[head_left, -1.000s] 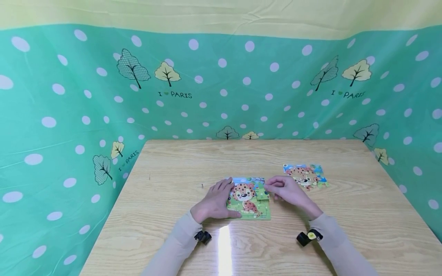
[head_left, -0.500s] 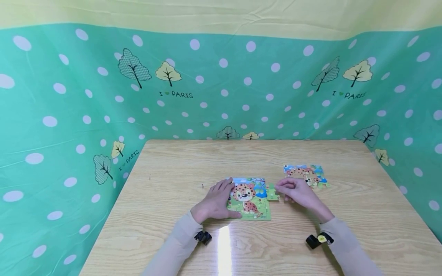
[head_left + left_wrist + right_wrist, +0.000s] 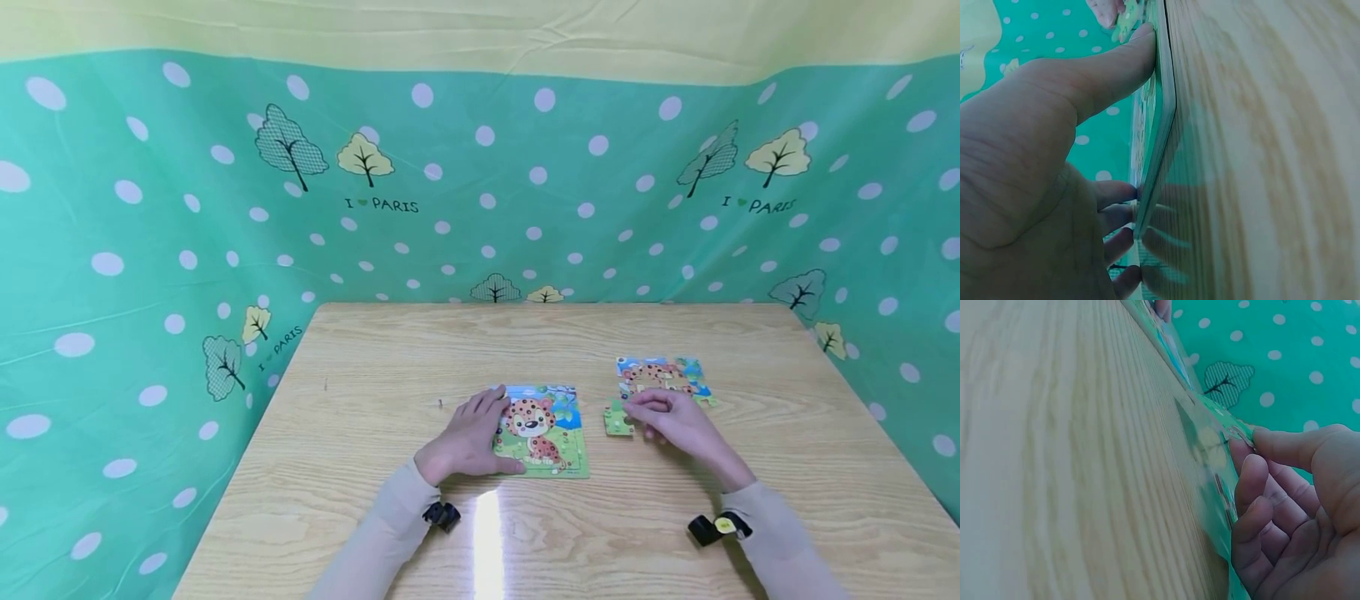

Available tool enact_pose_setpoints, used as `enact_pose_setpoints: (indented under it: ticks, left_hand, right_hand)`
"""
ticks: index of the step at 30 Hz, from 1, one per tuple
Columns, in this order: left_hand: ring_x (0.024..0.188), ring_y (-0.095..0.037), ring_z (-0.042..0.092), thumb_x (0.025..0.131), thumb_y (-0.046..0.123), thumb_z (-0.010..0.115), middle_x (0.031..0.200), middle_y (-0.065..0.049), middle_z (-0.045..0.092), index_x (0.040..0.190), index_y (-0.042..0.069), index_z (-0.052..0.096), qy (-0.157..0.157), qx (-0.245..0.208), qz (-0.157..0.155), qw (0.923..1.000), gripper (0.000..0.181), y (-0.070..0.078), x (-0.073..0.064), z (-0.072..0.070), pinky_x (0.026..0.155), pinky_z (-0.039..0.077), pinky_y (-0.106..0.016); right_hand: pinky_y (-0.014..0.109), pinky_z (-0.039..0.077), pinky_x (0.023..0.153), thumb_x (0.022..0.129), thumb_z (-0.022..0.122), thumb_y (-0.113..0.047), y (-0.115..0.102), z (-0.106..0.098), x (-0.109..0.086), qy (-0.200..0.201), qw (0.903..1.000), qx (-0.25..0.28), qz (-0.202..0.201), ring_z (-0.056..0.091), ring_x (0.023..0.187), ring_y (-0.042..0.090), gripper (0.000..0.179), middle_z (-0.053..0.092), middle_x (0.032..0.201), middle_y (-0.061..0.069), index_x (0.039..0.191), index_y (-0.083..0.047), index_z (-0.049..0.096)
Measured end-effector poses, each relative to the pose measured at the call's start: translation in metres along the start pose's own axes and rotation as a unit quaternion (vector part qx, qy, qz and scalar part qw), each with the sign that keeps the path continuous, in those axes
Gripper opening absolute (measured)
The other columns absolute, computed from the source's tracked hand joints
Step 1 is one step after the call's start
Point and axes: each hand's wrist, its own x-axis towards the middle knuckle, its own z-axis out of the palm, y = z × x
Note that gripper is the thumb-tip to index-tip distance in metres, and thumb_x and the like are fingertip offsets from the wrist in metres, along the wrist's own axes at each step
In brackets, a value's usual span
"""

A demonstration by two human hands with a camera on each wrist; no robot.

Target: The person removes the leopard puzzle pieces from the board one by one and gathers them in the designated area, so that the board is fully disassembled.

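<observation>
A square jigsaw puzzle board (image 3: 551, 446) with a spotted leopard cub lies mid-table in the head view. My left hand (image 3: 468, 435) rests over its left side, fingers spread; the left wrist view has the thumb (image 3: 1107, 75) pressing on the board and the fingertips at its edge. To the right, my right hand (image 3: 678, 423) pinches a green puzzle piece (image 3: 617, 421) between thumb and fingers, apart from the board. The right wrist view also shows this piece (image 3: 1225, 417) at the fingertips, just above the wood.
Behind the right hand lies a group of joined or close-set puzzle pieces (image 3: 652, 372) with leopard parts, partly covered by that hand. A tiny dark mark (image 3: 440, 403) is on the wooden table (image 3: 375, 358). A green dotted cloth (image 3: 480, 183) stands behind and around.
My right hand has moved the green piece off the right part of the board and further right, towards the other pieces. The left hand has stayed in place on the board.
</observation>
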Motion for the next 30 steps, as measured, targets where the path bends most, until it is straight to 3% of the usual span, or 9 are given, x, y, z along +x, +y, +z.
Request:
enact_pose_setpoints:
  ticks: [16, 30]
  left_hand:
    - [0.166, -0.037, 0.017, 0.086, 0.063, 0.081, 0.18, -0.014, 0.015, 0.168, 0.006, 0.027, -0.004, 0.003, -0.001, 1.0, 0.114, 0.001, 0.0, -0.001, 0.134, 0.02, -0.057]
    - [0.166, -0.036, 0.016, 0.086, 0.065, 0.08, 0.18, -0.013, 0.015, 0.169, 0.006, 0.027, -0.001, -0.001, -0.003, 1.0, 0.114, -0.001, 0.0, -0.001, 0.135, 0.02, -0.056]
  right_hand:
    - [0.025, 0.053, 0.057, 0.104, 0.07, -0.04, 0.016, -0.024, -0.012, 0.031, 0.998, -0.051, 0.023, 0.062, 0.067, 0.011, 0.049, 0.077, 0.09, 0.003, 0.127, 0.003, 0.07]
    - [0.025, 0.056, 0.059, 0.104, 0.071, -0.035, 0.018, -0.014, -0.009, 0.054, 0.9925, -0.109, -0.003, 0.065, 0.07, 0.013, 0.038, 0.076, 0.096, 0.009, 0.118, 0.001, 0.075]
